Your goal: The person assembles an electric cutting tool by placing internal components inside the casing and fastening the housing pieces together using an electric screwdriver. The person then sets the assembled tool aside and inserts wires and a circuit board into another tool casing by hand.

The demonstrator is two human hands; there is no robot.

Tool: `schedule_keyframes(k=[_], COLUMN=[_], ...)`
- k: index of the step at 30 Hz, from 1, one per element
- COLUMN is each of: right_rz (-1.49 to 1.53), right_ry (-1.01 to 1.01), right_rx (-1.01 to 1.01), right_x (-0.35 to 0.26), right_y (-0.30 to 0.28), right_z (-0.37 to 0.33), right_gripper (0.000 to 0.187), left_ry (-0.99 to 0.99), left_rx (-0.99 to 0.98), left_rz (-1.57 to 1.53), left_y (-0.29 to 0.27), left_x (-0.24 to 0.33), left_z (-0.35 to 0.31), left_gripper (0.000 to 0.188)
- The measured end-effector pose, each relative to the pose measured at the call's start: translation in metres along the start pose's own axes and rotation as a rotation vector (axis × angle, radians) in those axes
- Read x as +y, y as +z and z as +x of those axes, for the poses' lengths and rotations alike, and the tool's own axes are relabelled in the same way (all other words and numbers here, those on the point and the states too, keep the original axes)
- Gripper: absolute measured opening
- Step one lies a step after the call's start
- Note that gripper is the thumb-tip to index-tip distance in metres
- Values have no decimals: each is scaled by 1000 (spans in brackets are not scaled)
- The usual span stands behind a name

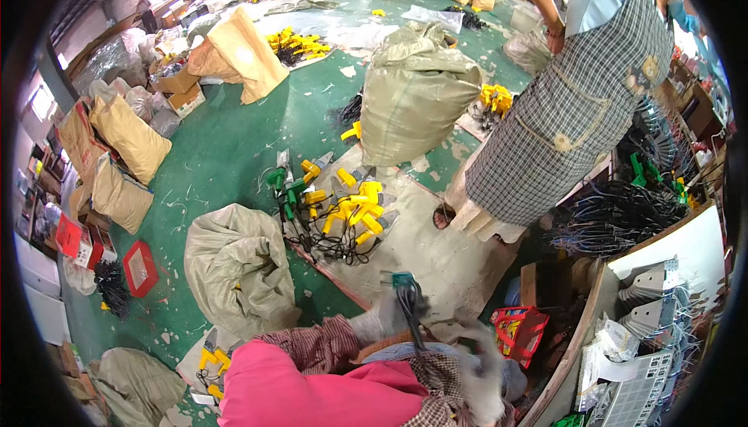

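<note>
My left hand point(380, 321), in a grey glove below a plaid cuff and pink sleeve, is closed at a dark looped cord point(411, 310) with a teal-green end piece point(400, 279). Motion blurs the cord, and my fingers are partly hidden. Low at the right, my right hand point(481, 376), in a pale glove, is smeared by motion over my lap; its fingers cannot be made out. Beyond my hands lies a pile of yellow gun-shaped pieces point(360, 210) with black cords. Several green pieces point(290, 195) lie at its left side.
An open woven sack point(240, 267) stands left of the pile, a full sack point(417, 104) behind it. A person in a checked apron point(545, 139) stands at the right. A red basket point(520, 333) and a workbench point(565, 349) with black cable bundles point(623, 217) behind are near my right.
</note>
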State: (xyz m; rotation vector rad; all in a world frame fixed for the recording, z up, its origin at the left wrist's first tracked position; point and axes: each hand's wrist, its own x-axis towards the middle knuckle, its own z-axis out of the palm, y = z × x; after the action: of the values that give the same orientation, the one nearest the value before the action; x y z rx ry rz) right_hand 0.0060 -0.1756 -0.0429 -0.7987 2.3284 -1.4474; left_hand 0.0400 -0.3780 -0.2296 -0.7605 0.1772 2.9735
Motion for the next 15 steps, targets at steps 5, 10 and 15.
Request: schedule_keyframes(k=[5,10,15], right_rz=[977,2982,3062], right_ry=[506,-539,-209], right_rx=[675,217,423], right_x=[31,31,29], right_y=[-33,-52,-63], right_z=[-84,-142,-130], right_gripper=[63,59,38], left_ry=[264,631,981], left_rx=[181,403,492], left_rz=[93,161,522], left_y=[-12,3,-10], left_x=[123,264,400], left_z=[0,-24,-73], left_gripper=[47,71,68])
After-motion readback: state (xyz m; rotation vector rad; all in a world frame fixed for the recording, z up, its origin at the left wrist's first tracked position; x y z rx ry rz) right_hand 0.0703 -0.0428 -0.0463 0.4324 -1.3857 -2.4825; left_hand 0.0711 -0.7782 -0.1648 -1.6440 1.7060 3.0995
